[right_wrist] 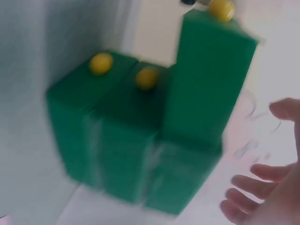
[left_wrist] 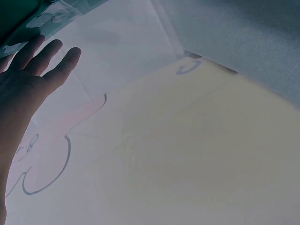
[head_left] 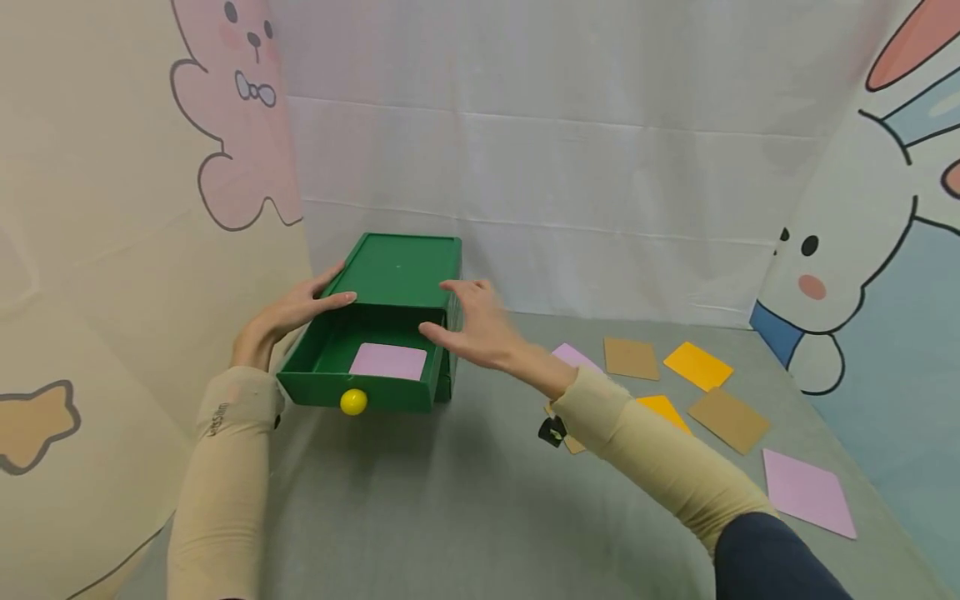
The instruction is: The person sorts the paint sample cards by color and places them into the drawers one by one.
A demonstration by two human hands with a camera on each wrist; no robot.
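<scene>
A green drawer cabinet [head_left: 401, 265] stands at the back left of the table, its top drawer [head_left: 397, 397] pulled out. Inside that drawer lies a pink card [head_left: 388, 361], and a yellow knob [head_left: 354, 402] sits on its front. My left hand [head_left: 298, 310] rests on the cabinet's left side, thumb at the top front edge. In the left wrist view its fingers [left_wrist: 58, 70] are fairly straight against the side. My right hand [head_left: 483, 329] hovers over the drawer's right edge, fingers and thumb apart, holding nothing. The right wrist view shows the two lower drawers pushed in, with yellow knobs [right_wrist: 147, 78].
To the right on the grey table lie brown cards [head_left: 632, 358], yellow-orange cards [head_left: 698, 367] and pink cards [head_left: 810, 492], some partly behind my right forearm. A white curtain [head_left: 562, 167] closes off the back, and a printed cream panel [head_left: 112, 250] stands close on the left.
</scene>
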